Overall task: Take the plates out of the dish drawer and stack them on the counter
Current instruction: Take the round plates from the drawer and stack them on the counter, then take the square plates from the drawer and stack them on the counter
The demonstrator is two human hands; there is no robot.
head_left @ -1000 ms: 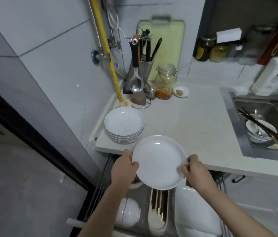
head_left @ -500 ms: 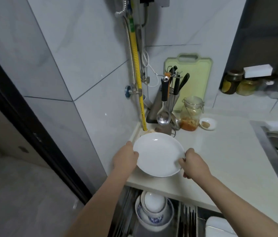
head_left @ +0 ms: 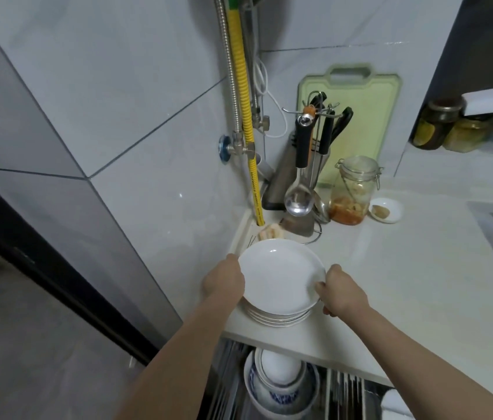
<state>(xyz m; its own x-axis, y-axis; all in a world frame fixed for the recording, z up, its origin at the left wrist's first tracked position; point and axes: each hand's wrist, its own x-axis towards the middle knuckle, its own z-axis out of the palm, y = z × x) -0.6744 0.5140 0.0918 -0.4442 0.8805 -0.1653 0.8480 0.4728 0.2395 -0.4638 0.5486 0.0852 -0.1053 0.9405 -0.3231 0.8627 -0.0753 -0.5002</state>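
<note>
Since half a second ago the plate (head_left: 280, 281) has come lower and nearer the stack of plates (head_left: 278, 319), whose rims now show under its near edge at lower centre of the frame; before, the stack was hidden behind it.

Largest first: the pale counter (head_left: 406, 283) fills the right and centre of the frame, and its front lip overhangs the open dish drawer (head_left: 342, 395) along the bottom edge. In that drawer, bottom centre, sits a nest of bowls (head_left: 281, 380), a white one inside blue-patterned ones; no more plates can be made out there, though the drawer is largely cut off by the frame.

The plate is held level just over the stack, apparently so that it will drop squarely onto the pile rather than slide; whether it already touches the stack I cannot tell.

The left hand (head_left: 224, 281) wraps the plate's left rim, fingers curled under and out of sight. The right hand (head_left: 342, 294) pinches the right rim, its fingers (head_left: 319, 287) bunched together on the edge. Gripping at opposite sides keeps the plate steady and leaves the fingers free to slip out once it settles.
</note>
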